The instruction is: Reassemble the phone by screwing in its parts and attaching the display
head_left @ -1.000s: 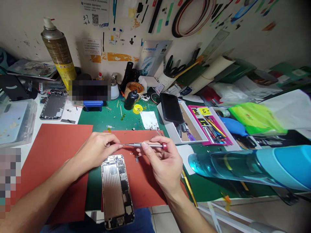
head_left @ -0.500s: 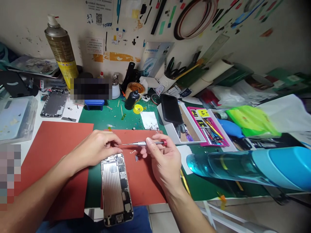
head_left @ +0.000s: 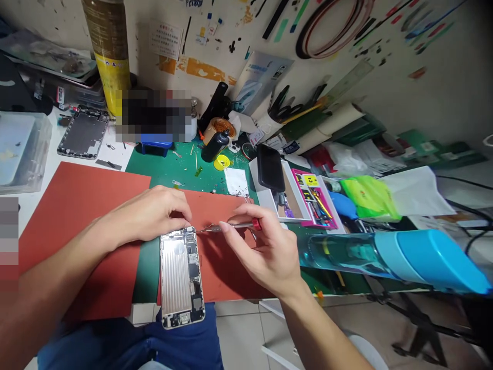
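An opened smartphone rear housing [head_left: 181, 277] with a silver back and exposed board parts lies lengthwise on a green mat, its near end jutting past the bench over my lap. My left hand [head_left: 154, 216] curls down onto its far end, and the fingertips touch the top edge. In my right hand [head_left: 262, 246] is a slim metal precision screwdriver [head_left: 227, 227] with a red cap, pinched between the fingers and thumb. Its tip sits just beside the phone's far corner, above the board. A red-orange mat [head_left: 204, 205] lies under the screwdriver.
A second red-orange mat [head_left: 84, 221] lies to the left, with a bare metal phone frame [head_left: 82, 132] beyond it. Ahead stand a black bottle [head_left: 213, 146] and a tall spray can [head_left: 110, 56]. To the right are a pink tool tray [head_left: 310, 198] and a large blue cylinder [head_left: 393, 257].
My left hand has moved onto the phone's far end, and the screwdriver tip has come to the phone's corner. The whole scene sits higher and tilted, so the view has shifted.
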Action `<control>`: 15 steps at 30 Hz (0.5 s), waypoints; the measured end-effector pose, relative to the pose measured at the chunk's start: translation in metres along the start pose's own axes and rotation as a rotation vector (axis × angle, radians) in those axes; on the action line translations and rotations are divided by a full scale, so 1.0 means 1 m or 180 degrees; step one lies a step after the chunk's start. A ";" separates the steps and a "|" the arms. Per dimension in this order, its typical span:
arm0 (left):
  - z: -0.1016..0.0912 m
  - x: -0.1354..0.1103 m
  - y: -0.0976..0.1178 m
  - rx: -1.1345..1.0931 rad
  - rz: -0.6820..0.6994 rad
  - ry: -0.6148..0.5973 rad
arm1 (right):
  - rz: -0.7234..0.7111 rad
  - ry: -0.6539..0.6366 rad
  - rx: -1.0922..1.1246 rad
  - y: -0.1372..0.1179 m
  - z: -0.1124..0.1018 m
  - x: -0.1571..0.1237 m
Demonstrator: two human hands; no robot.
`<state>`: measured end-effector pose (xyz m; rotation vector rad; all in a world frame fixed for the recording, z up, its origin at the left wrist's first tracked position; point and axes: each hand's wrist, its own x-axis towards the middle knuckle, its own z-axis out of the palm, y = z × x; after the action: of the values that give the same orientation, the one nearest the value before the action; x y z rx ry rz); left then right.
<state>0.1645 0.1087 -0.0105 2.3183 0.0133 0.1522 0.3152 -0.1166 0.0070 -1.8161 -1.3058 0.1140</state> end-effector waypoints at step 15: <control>0.006 0.003 0.003 0.0571 -0.0330 -0.0303 | -0.0746 -0.0290 -0.0486 -0.005 0.003 0.005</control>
<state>0.1677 0.1025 -0.0127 2.4952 0.1027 -0.0126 0.3125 -0.1108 0.0108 -1.7857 -1.6201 -0.0318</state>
